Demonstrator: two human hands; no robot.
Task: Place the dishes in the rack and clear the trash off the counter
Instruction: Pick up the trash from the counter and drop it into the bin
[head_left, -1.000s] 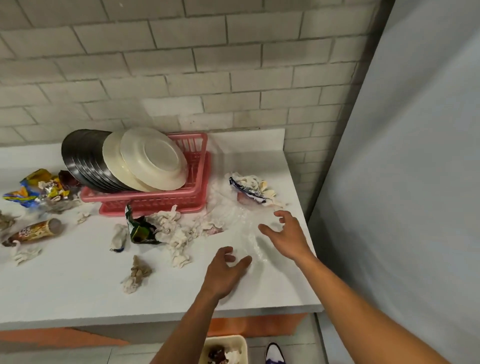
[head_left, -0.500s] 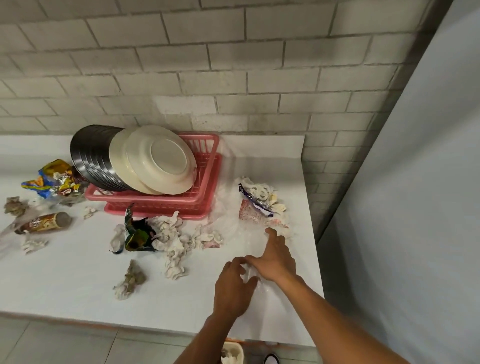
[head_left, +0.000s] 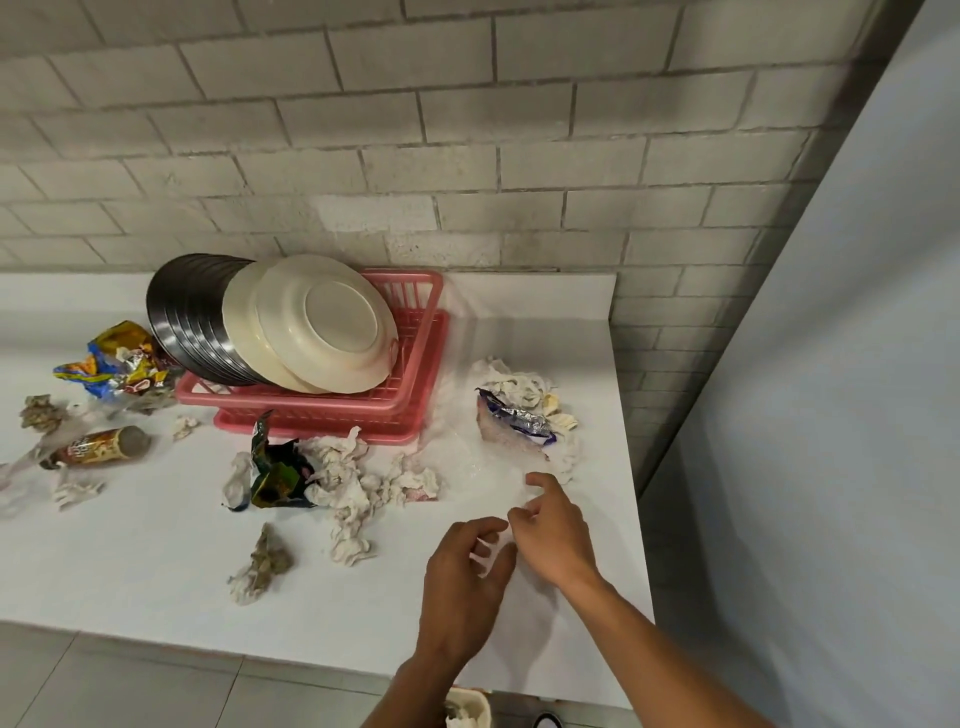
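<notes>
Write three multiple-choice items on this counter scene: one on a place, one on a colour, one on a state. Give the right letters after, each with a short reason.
1. Where does the brown bottle lie?
A. inside the rack
B. on the counter, left of the rack
C. at the counter's right edge

2. What colour is the dish rack?
A. pink
B. blue
C. green

3. How do the cream plates stand?
A. flat in a pile on the counter
B. leaning on edge in the rack
C. held in the hands

Answers:
1 B: the bottle lies on its side on the white counter, left of the rack.
2 A: its slatted walls and tray are pink.
3 B: they tilt against the dark plates in the rack, while the left hand and right hand work at the counter's near right.
</notes>
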